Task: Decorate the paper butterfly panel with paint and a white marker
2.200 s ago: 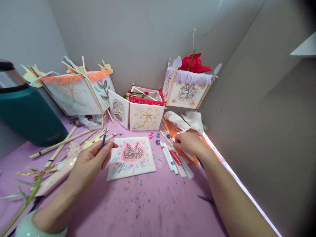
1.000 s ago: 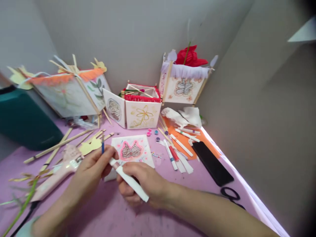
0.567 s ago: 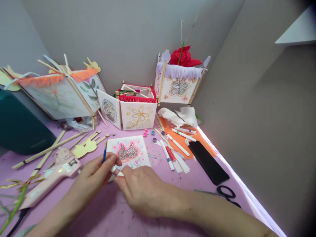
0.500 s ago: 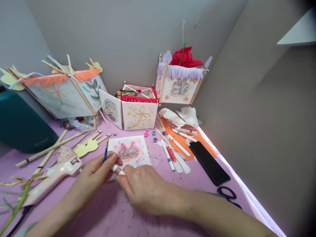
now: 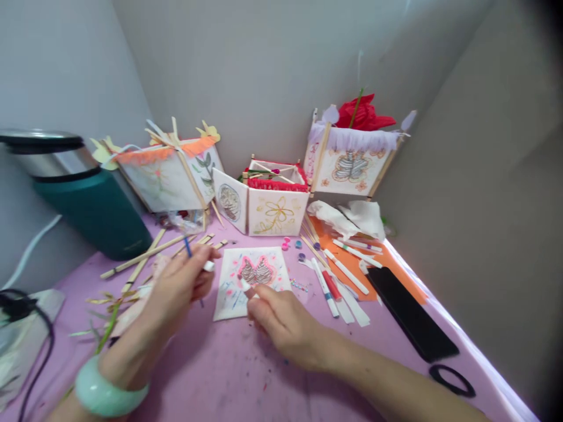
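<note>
A small white paper square (image 5: 233,293) with a pink-edged butterfly drawing lies on the purple table (image 5: 229,375). My left hand (image 5: 178,287) is closed just left of the paper. It pinches a thin blue paintbrush (image 5: 188,246) and a white marker cap (image 5: 209,266). My right hand (image 5: 281,319) is closed on a white marker (image 5: 244,285), whose uncapped end points at the lower part of the butterfly. A pale green bangle (image 5: 103,392) sits on my left wrist.
Three decorated paper lanterns (image 5: 275,205) stand along the back wall. A teal bin (image 5: 88,205) stands at the left, with bamboo sticks (image 5: 145,255) beside it. Several markers (image 5: 347,272), orange paper, a black phone (image 5: 411,313) and a scissors handle (image 5: 452,381) lie to the right.
My right hand took a marker from the pile at the right and brought it to my left hand. The cap came off and stays in my left hand; the hands have drawn apart.
</note>
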The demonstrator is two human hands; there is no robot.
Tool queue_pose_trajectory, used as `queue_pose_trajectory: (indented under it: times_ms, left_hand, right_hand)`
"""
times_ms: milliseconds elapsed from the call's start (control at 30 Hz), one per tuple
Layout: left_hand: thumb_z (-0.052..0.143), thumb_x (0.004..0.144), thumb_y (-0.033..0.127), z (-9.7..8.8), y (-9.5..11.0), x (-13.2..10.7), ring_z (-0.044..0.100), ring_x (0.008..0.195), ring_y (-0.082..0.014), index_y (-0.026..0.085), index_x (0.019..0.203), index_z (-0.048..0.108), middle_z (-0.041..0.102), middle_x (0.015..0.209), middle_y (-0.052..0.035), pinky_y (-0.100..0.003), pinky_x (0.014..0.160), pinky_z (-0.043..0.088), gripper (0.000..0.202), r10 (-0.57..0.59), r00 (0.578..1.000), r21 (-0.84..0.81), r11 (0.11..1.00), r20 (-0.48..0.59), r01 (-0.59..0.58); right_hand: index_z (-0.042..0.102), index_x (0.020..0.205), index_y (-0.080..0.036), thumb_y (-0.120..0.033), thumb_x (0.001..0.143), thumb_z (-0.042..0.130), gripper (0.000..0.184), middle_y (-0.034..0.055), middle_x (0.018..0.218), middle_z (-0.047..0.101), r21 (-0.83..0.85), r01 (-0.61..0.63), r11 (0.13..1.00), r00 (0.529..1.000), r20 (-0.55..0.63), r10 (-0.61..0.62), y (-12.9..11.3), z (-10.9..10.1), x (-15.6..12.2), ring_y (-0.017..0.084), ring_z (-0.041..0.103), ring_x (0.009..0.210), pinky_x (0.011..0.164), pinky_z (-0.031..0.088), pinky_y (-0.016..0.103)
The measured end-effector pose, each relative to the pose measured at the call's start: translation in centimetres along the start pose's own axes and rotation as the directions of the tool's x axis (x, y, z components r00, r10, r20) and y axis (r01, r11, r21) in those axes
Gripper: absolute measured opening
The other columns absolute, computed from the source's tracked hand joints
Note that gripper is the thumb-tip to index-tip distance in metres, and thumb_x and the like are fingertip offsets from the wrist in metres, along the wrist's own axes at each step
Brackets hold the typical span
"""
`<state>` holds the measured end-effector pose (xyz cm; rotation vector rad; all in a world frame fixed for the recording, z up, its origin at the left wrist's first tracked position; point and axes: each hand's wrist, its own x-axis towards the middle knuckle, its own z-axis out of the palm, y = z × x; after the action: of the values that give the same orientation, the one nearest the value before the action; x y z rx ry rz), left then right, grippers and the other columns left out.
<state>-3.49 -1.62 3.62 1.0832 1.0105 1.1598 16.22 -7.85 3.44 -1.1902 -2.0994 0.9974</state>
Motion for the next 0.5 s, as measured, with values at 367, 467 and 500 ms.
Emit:
queue_pose_trajectory:
  times_ms: [367,467,500]
  left_hand:
    - [0.054,0.086,0.050,0.7,-1.4,-0.3,0.014,0.037,-0.0041,0.022,0.074,0.040,0.025,0.046,0.0115,-0.017,0.036,0.010,0.034,-0.177,0.946,-0.060,0.978,0.270,0.200]
    - [0.053,0.085,0.050,0.7,-1.6,-0.3,0.014,0.036,-0.0037,0.021,0.073,0.040,0.026,0.046,0.0115,-0.017,0.036,0.010,0.034,-0.194,0.943,-0.060,0.974,0.272,0.218]
    - [0.054,0.085,0.049,0.7,-1.6,-0.2,0.014,0.036,-0.0036,0.021,0.072,0.039,0.025,0.046,0.0116,-0.017,0.036,0.010,0.034,-0.195,0.945,-0.057,0.974,0.261,0.217]
  right_hand:
    - [0.056,0.094,-0.016,-0.049,0.098,0.028,0.044,-0.0054,0.055,0.045,0.398,-0.143,0.906,0.989,0.094,0.115,1.5,1.7,0.4,0.009,0.043,0.048,0.049,0.035,0.021]
    - [0.056,0.102,-0.014,-0.055,0.097,0.027,0.050,-0.0056,0.054,0.046,0.473,-0.233,0.850,0.972,0.146,0.185,1.4,1.7,0.5,0.009,0.041,0.042,0.043,0.033,0.021]
    - [0.056,0.105,-0.014,-0.054,0.096,0.028,0.050,-0.0052,0.055,0.046,0.460,-0.230,0.857,0.973,0.129,0.192,1.4,1.5,0.6,0.009,0.042,0.044,0.044,0.034,0.021]
